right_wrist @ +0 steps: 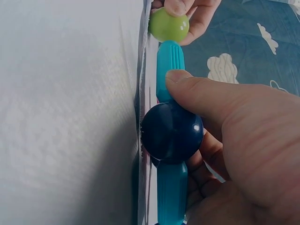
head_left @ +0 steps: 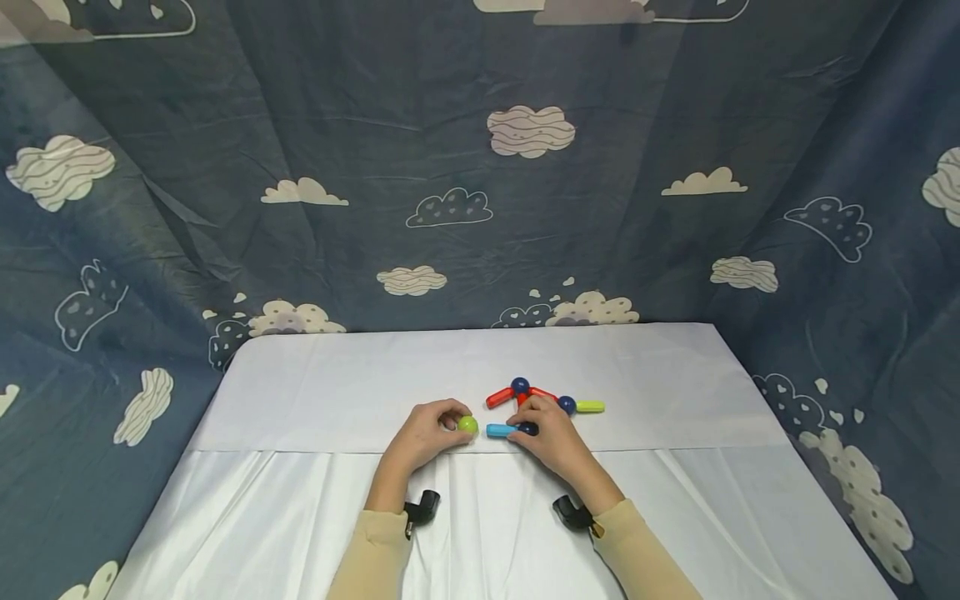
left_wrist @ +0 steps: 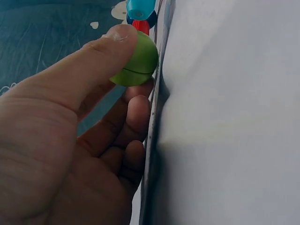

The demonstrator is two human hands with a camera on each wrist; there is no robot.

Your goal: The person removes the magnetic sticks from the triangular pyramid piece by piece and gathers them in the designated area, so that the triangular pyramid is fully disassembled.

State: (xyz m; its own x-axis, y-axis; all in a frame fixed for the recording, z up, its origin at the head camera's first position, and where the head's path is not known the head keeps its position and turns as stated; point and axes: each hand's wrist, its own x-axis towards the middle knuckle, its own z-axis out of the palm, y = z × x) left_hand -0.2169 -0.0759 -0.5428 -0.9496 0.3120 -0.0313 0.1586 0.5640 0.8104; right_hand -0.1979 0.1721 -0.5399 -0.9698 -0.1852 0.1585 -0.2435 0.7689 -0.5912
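Note:
A green ball (head_left: 467,424) is pinched between the thumb and fingers of my left hand (head_left: 427,433); a seam line crosses it in the left wrist view. To its right, a small gap away, points the end of a light blue rod (head_left: 500,431). My right hand (head_left: 553,435) pinches this rod, its thumb lying along the side. A dark blue ball (right_wrist: 172,132) joins the rod to a second blue rod (right_wrist: 172,192) in the right wrist view. The head view mostly hides that second rod behind my right hand.
Just behind my right hand lie red rods (head_left: 500,397) around a dark blue ball (head_left: 520,385). Another dark blue ball (head_left: 567,405) carries a yellow-green rod (head_left: 590,407). All lie on a white-covered table (head_left: 315,383), with a cloud-patterned curtain (head_left: 450,250) behind.

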